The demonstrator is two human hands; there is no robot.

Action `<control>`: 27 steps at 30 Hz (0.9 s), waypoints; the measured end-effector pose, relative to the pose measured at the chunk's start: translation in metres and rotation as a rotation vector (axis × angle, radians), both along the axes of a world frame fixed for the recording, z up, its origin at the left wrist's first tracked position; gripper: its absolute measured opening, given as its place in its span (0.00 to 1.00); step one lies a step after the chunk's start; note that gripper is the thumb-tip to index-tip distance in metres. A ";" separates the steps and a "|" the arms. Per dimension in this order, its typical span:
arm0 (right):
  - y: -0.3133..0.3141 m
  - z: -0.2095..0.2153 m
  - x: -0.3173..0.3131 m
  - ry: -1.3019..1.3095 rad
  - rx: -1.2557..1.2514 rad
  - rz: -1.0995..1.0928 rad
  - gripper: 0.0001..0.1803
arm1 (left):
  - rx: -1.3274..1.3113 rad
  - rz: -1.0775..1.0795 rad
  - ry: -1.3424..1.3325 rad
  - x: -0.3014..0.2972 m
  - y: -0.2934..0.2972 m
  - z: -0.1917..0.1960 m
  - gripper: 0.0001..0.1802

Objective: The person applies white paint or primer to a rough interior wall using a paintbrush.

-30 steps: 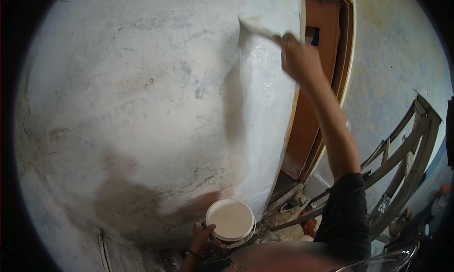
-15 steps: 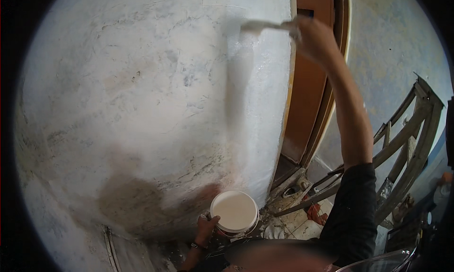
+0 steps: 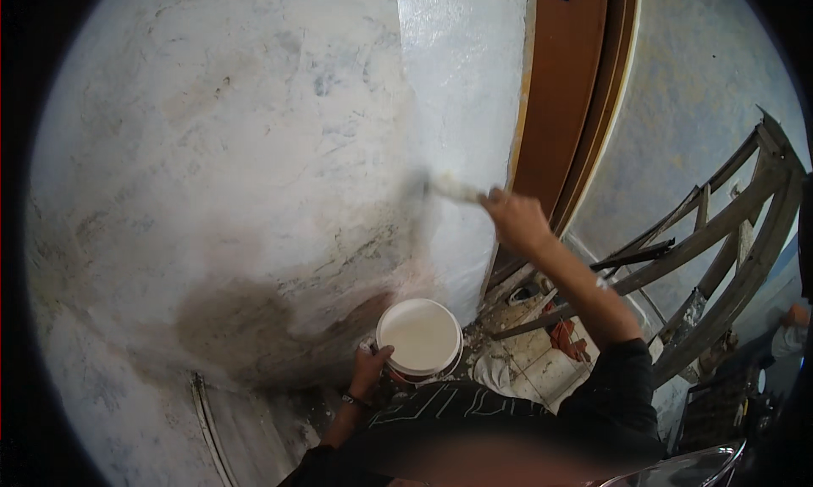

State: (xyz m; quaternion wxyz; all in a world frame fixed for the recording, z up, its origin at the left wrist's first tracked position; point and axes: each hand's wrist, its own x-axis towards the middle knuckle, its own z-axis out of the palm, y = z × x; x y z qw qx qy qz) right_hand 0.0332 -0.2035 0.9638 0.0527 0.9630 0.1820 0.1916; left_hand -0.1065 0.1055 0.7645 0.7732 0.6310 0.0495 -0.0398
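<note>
Brush (image 3: 453, 188) lies near-horizontal, bristles pointing left on wall (image 3: 254, 148), gripped in right hand (image 3: 517, 220); left hand (image 3: 370, 370) grips bucket (image 3: 419, 336).

- The brush (image 3: 453, 188) is smeared by motion; its bristles cannot be made out against the wall (image 3: 254, 165).
- The right hand (image 3: 517, 220) hides the brush handle.
- The bucket (image 3: 419, 337) covers the fingers of the left hand (image 3: 370, 370).
- The person's chest, at the lower edge, is blurred.
- The wooden frame (image 3: 728, 224) is cut off by the dark rim at the right.
</note>
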 end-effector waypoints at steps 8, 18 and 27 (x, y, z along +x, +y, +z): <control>0.003 0.088 0.022 -0.136 0.059 -0.029 0.11 | 0.106 0.005 0.008 -0.001 0.002 -0.012 0.17; 0.020 0.392 0.015 -0.784 0.151 -0.059 0.16 | 0.205 0.084 0.066 0.000 0.018 -0.051 0.13; 0.023 0.402 0.044 -0.987 0.152 -0.151 0.19 | 0.072 0.140 -0.019 0.000 0.023 -0.055 0.10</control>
